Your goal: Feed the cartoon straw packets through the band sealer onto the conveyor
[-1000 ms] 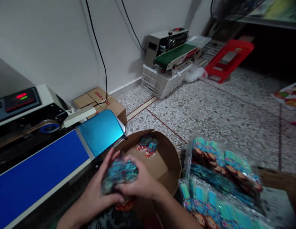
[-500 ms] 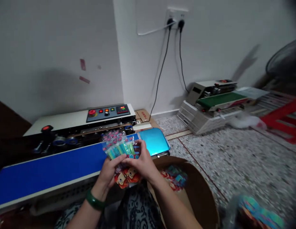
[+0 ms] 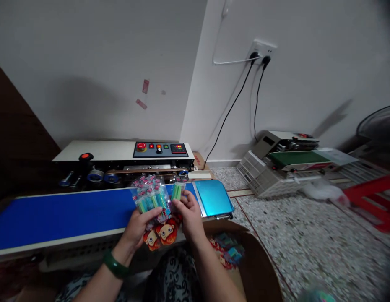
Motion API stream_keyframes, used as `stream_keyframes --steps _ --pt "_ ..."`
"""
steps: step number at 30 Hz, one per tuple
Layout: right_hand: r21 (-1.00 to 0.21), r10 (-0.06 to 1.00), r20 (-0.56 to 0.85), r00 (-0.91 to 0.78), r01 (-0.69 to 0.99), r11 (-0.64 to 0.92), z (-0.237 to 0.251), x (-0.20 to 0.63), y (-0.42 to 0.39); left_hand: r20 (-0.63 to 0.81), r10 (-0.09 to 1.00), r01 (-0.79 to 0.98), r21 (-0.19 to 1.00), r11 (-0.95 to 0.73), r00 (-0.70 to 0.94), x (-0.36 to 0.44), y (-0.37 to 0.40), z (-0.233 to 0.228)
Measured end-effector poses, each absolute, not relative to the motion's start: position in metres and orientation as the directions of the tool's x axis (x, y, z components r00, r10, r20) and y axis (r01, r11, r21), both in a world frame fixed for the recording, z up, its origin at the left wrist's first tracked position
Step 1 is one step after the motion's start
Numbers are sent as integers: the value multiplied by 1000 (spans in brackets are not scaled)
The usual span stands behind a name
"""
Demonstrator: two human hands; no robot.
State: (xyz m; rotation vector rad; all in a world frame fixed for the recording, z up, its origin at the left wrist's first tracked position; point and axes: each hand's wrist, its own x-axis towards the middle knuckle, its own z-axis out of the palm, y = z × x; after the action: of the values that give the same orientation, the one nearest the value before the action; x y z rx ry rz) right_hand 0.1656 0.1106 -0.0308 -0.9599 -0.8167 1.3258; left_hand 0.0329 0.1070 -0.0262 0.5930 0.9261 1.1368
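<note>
My left hand (image 3: pixel 134 230), a green bangle on its wrist, grips a fanned stack of clear packets (image 3: pixel 153 200). Inside them are blue and green sticks, with pink marks near the tops. Cartoon cards with red-haired faces (image 3: pixel 166 232) show at the stack's lower end. My right hand (image 3: pixel 191 217) pinches a single packet with green sticks (image 3: pixel 176 191), apart from the stack at its top. Both hands are in front of a band sealer (image 3: pixel 126 152), over the near edge of its blue belt (image 3: pixel 78 216).
A shiny blue plate (image 3: pixel 214 198) extends the belt on the right. Below it, a cardboard box (image 3: pixel 264 264) holds more packets (image 3: pixel 228 249). A second sealer with a green belt (image 3: pixel 298 158) rests on a white crate (image 3: pixel 256 174). A red stool (image 3: pixel 371 197) stands at the right.
My right hand has drawn one packet away to the right of the stack, which my left hand keeps. The camera view has turned left and up a little.
</note>
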Motion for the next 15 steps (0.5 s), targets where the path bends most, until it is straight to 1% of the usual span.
stream_keyframes --steps 2,4,6,8,11,15 --pt "-912 989 -50 142 -410 13 -32 171 115 -318 939 -499 797 339 129 28 108 -27" --pt "-915 963 -75 259 -402 37 -35 187 125 -326 939 -499 799 336 110 21 110 -28" --pt "-928 930 -140 340 -373 -3 -41 210 139 -338 939 -497 804 326 69 13 112 -29" --pt "-936 918 -231 321 -330 -120 -47 235 154 -343 939 -503 806 313 35 5 113 -29" --pt "-927 917 -328 225 -266 -266 -56 258 174 -335 942 -523 799 296 20 -1 115 -27" --pt "-927 924 -345 167 -212 -308 -61 259 196 -333 942 -523 795 307 47 0 115 -26"
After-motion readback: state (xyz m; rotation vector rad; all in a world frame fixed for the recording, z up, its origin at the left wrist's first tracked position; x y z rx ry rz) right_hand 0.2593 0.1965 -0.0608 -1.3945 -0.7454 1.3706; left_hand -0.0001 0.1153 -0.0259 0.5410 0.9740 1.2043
